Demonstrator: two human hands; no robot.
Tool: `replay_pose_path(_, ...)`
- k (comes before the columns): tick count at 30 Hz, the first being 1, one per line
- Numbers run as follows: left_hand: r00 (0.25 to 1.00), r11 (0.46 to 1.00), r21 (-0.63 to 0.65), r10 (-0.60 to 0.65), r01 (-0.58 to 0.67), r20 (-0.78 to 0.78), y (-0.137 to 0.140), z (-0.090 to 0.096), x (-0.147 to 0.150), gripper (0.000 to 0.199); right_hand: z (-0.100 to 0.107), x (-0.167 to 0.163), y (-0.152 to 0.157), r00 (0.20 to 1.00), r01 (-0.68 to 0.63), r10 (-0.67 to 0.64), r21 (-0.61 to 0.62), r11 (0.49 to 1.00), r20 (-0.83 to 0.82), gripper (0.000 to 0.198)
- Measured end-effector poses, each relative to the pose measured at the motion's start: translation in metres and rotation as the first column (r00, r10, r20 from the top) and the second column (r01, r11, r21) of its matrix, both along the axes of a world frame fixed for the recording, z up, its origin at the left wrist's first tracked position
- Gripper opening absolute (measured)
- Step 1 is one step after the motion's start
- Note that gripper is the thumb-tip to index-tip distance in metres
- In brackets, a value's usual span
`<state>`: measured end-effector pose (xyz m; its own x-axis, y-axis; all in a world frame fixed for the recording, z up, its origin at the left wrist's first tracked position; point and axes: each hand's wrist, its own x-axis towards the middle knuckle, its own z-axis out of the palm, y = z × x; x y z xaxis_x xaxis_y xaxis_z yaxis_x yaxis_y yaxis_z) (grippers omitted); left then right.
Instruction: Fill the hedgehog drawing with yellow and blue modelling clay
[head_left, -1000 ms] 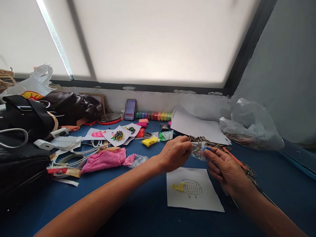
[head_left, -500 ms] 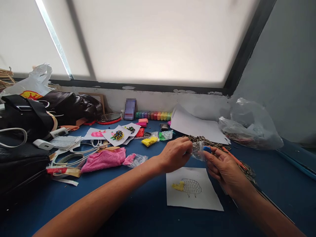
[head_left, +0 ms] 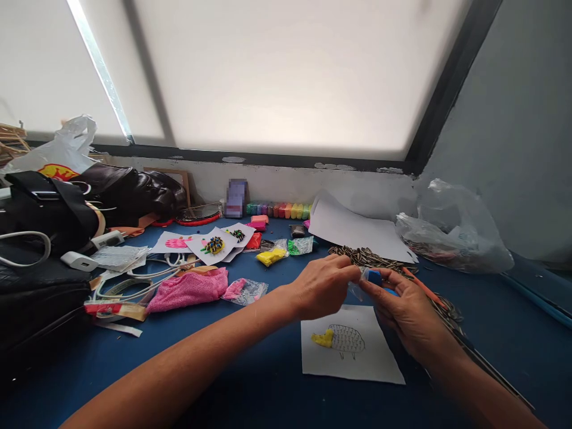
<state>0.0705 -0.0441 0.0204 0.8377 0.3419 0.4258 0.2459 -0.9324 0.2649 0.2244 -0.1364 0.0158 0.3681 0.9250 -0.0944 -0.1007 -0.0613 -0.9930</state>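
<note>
My left hand is closed, fingers pinching one end of a small clear plastic bag. My right hand grips the other end, where blue modelling clay shows between thumb and fingers. Both hands hang above a white paper sheet with a pencil drawing of a round-bodied animal. Yellow clay covers the drawing's head at the left. Behind the hands lies a heap of striped seeds, apparently sunflower seeds. How much clay sits inside the bag is hidden by my fingers.
Bagged yellow clay, green clay and pink clay lie left of the seeds. A pink cloth, finished clay pictures and cables are further left. White paper and a plastic bag stand at the back right.
My left hand has moved slightly right and down, closer to my right hand. Less of the clear bag shows between them, and more blue clay shows in my right hand.
</note>
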Motion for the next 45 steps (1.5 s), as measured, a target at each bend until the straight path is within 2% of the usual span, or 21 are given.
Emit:
replay_pose_path(3,0.994,0.988,-0.155,0.002,0.015,0.108,-0.002,0.004,-0.001,0.021,-0.002,0.001,0.000,1.000,0.018,-0.019,0.016,1.000,0.014,0.057)
replay_pose_path(5,0.981,0.951,-0.309,0.042,0.019,0.191,-0.002,0.005,0.000,0.004,-0.002,0.001,-0.001,0.999,0.026,-0.027,0.028,0.999,0.029,0.056)
replay_pose_path(8,0.974,0.880,-0.474,0.076,0.035,0.212,-0.001,0.004,0.004,0.020,-0.002,0.001,-0.002,0.998,0.025,-0.027,0.032,0.999,0.061,0.055)
replay_pose_path(10,0.974,0.844,-0.534,0.073,0.053,0.213,0.000,0.003,0.006,0.022,-0.003,0.001,-0.002,0.996,0.023,-0.026,0.034,0.999,0.080,0.053)
replay_pose_path(14,0.973,0.828,-0.557,0.079,0.058,0.218,0.000,0.003,0.007,0.020,-0.004,0.002,0.000,0.992,0.047,-0.053,0.052,0.998,0.111,0.051)
replay_pose_path(24,0.948,0.838,-0.543,0.215,-0.056,0.235,-0.002,0.001,0.008,0.022,-0.001,-0.002,-0.002,0.982,0.066,-0.080,0.091,0.994,0.169,0.051)
replay_pose_path(28,0.941,0.841,-0.541,0.201,-0.023,0.273,-0.003,-0.001,0.009,0.014,0.002,-0.004,-0.003,0.978,0.068,-0.080,0.065,0.996,0.193,0.054)
replay_pose_path(32,0.930,0.836,-0.547,0.164,0.045,0.328,-0.006,0.000,0.010,0.015,0.005,-0.007,-0.004,0.976,0.057,-0.062,0.033,0.998,0.210,0.052)
replay_pose_path(38,0.921,0.751,-0.636,0.101,0.177,0.376,-0.007,0.000,0.011,0.013,0.005,-0.008,-0.004,0.979,0.064,-0.074,0.061,0.996,0.187,0.053)
replay_pose_path(40,0.919,0.674,-0.700,0.079,0.237,0.387,-0.006,0.001,0.011,0.012,0.005,-0.007,-0.003,0.981,0.066,-0.077,0.069,0.995,0.176,0.054)
replay_pose_path(42,0.918,0.573,-0.768,0.065,0.287,0.391,-0.005,0.002,0.011,0.014,0.004,-0.006,-0.003,0.983,0.065,-0.076,0.074,0.995,0.165,0.055)
replay_pose_path(43,0.919,0.548,-0.783,0.060,0.295,0.389,-0.004,0.002,0.011,0.015,0.004,-0.006,-0.002,0.984,0.064,-0.075,0.074,0.995,0.160,0.055)
replay_pose_path(44,0.922,0.555,-0.780,0.058,0.289,0.383,-0.003,0.002,0.011,0.017,0.004,-0.005,-0.002,0.985,0.062,-0.073,0.074,0.995,0.156,0.055)
replay_pose_path(45,0.924,0.590,-0.761,0.061,0.271,0.377,-0.003,0.002,0.011,0.018,0.004,-0.005,-0.002,0.985,0.061,-0.072,0.074,0.995,0.155,0.054)
